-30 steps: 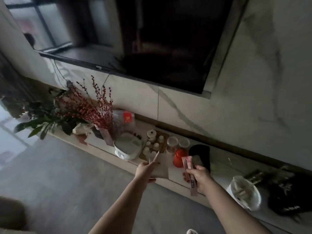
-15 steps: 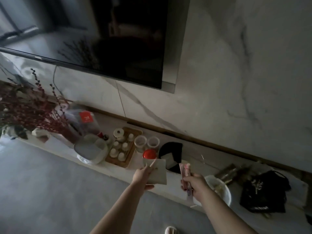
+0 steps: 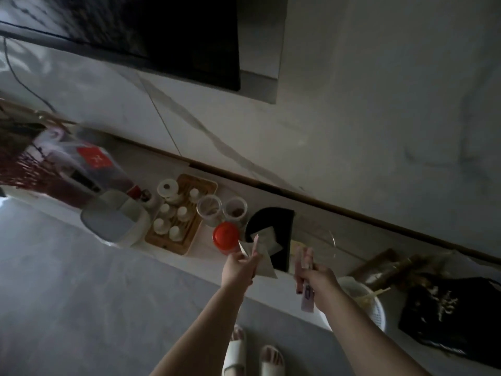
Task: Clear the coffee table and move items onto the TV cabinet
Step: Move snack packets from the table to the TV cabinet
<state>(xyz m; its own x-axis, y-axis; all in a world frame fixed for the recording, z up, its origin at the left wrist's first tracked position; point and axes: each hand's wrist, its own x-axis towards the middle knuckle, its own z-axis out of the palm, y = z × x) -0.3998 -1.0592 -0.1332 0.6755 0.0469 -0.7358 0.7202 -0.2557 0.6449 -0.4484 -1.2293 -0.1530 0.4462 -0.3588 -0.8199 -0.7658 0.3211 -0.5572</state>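
Two white slippers point(image 3: 252, 354) stand on the grey floor at the bottom. Above them, the left hand point(image 3: 238, 267) pinches a pale folded paper point(image 3: 264, 260) and a thin pink stick, held over the front edge of the TV cabinet point(image 3: 311, 229). The right hand point(image 3: 317, 280) grips a pink tube point(image 3: 306, 278). Beyond sit a red-lidded jar point(image 3: 226, 237), a black plate point(image 3: 273, 226), two clear jars point(image 3: 222, 208) and a wooden tea tray point(image 3: 181, 213). A dark TV point(image 3: 162, 36) hangs on the marble wall.
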